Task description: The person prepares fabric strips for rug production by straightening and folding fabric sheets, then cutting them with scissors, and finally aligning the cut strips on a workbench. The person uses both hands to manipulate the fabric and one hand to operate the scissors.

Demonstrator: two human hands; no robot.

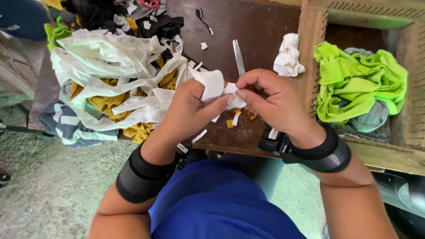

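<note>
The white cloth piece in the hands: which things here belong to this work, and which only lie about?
In use:
- left hand and right hand, both pinching the white cloth piece
- scissors on the table, behind the hands

Lying about:
- pile of white strips
- crumpled white rag
- bright green cloth in the wooden box
- striped cloth

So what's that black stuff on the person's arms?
Both hands, left and right, are bare, with no gloves or sleeves. Each wrist wears a wide black band, and a small black box-shaped device with a white label is fixed to each.
</note>
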